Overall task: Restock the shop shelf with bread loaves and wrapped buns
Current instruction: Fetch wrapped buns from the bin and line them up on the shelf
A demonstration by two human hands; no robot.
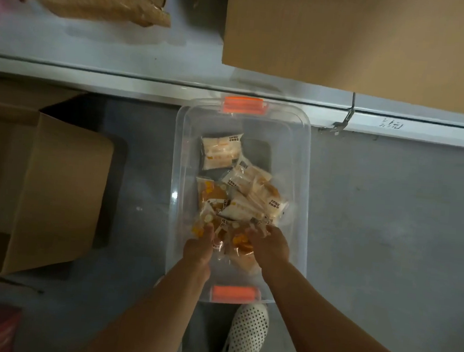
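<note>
Both hands reach into clear bin (243, 160) on floor, 6 o'clock end. Left hand (198, 247) and right hand (268, 245) curl onto wrapped buns (237, 201); exact grip unclear. Advice: gather few packets, lift level, avoid squashing; shelf (151, 56) lies at 12 o'clock

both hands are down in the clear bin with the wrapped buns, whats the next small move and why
Probably lift a handful up toward the shelf. The left hand and right hand are already on the wrapped buns at the near end of the clear bin, though the grip itself is hard to make out, and the shelf shows bare space.
</note>
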